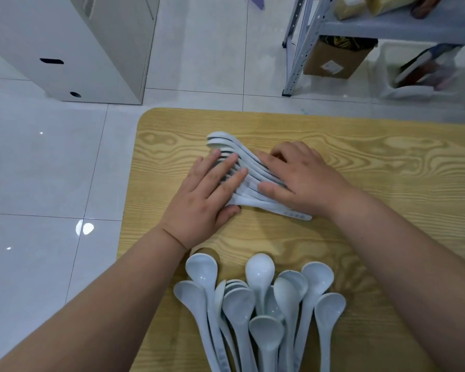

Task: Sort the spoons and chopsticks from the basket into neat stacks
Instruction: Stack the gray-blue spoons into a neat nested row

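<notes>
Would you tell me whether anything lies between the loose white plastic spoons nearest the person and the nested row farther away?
Nothing visible does: only bare wooden table separates the loose white spoons from the nested spoon row, which the left hand and right hand touch.
</notes>
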Available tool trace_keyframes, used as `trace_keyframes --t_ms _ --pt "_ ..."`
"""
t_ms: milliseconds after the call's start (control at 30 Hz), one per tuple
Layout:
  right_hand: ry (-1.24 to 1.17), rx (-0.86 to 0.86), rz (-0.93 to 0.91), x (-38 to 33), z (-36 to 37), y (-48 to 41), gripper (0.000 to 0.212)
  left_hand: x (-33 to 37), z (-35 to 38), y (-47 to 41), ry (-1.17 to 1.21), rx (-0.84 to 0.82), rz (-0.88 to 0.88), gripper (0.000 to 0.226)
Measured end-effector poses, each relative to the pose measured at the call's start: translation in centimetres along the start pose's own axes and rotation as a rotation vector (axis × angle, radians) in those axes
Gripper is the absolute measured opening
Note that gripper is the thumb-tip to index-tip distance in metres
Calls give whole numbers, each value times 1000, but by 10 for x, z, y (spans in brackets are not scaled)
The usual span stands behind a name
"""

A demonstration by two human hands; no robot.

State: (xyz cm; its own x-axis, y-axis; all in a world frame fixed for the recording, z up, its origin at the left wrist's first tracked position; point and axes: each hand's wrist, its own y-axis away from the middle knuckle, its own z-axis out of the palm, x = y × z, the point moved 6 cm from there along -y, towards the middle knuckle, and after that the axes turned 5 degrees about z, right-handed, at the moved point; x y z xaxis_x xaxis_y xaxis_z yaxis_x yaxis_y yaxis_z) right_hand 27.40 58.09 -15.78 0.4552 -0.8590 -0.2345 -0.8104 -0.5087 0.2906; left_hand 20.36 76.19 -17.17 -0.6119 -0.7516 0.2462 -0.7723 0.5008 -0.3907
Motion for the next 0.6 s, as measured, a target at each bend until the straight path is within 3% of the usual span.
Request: trace_keyframes --t_ms 100,300,433,600 --pt "56 -34 19 -6 10 8 112 -4 -1 -1 70 1 -51 72" --pt "89 5 8 -8 18 12 118 -23 -4 1 271 -38 -326 121" --pt "132 38 -3 -10 23 15 118 -23 -1 -1 289 -71 -323 120" --pt "117 121 -19 -5 20 18 104 -25 -7 3 260 65 -349 102"
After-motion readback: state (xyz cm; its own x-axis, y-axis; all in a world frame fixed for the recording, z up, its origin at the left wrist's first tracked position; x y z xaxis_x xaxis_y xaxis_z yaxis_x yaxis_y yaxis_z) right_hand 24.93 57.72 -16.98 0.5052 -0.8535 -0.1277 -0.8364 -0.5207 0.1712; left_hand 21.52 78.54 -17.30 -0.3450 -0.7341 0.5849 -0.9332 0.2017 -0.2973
